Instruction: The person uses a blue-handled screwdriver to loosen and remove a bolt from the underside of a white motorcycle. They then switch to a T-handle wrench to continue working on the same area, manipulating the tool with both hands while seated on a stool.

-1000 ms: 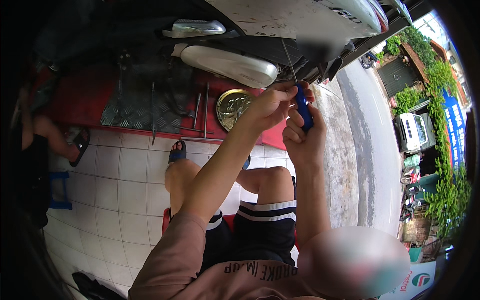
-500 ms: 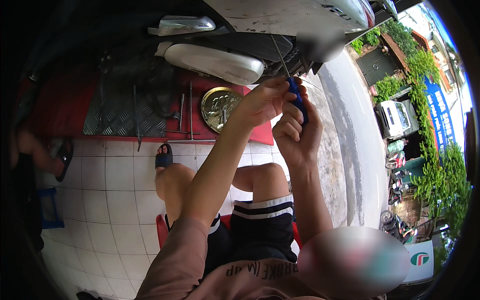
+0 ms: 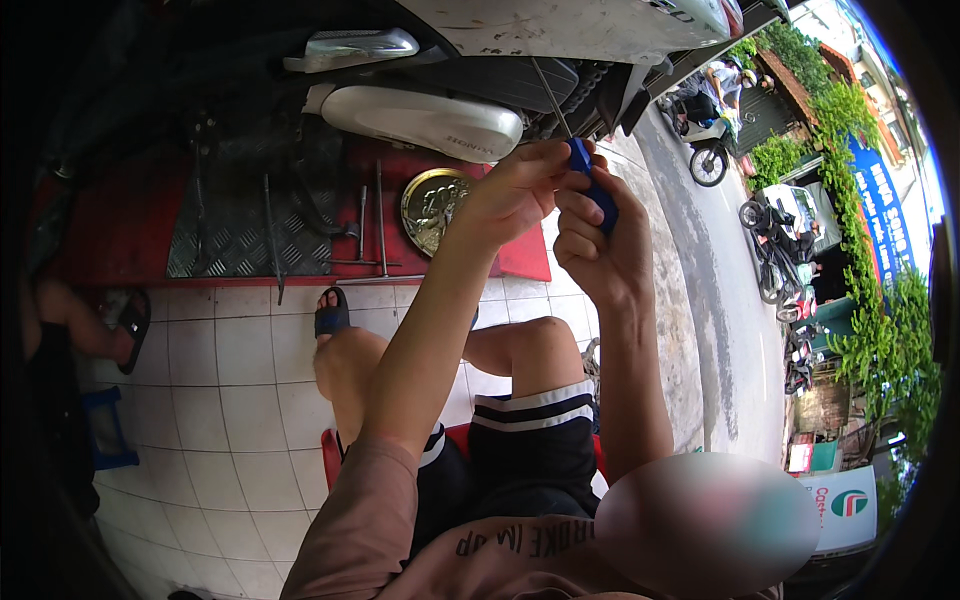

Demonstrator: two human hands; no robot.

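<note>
A screwdriver with a blue handle (image 3: 598, 198) points up and away toward the motorbike, its thin metal shaft slanting to the underside of the pale body panel (image 3: 570, 25). My right hand (image 3: 605, 245) is closed round the handle, fingers curled over its lower part. My left hand (image 3: 525, 185) pinches with thumb and fingers at the front end of the handle, where the shaft begins. Where the tip meets the bike is hidden behind the panel. Left of the hands lies the bike's white exhaust cover (image 3: 420, 122).
A round golden tray (image 3: 406, 215) of small metal parts rests on the red platform (image 3: 110, 255). T-handle wrenches (image 3: 380, 220) and a long bar (image 3: 270, 225) lie beside it. At the left are a blue stool (image 3: 108, 430) and another person's foot (image 3: 132, 335). The street (image 3: 715, 280) carries motorbike riders (image 3: 725, 105).
The screwdriver handle has turned a little in my hands, and my right hand has shifted slightly right. Riders on motorbikes have come into view on the street.
</note>
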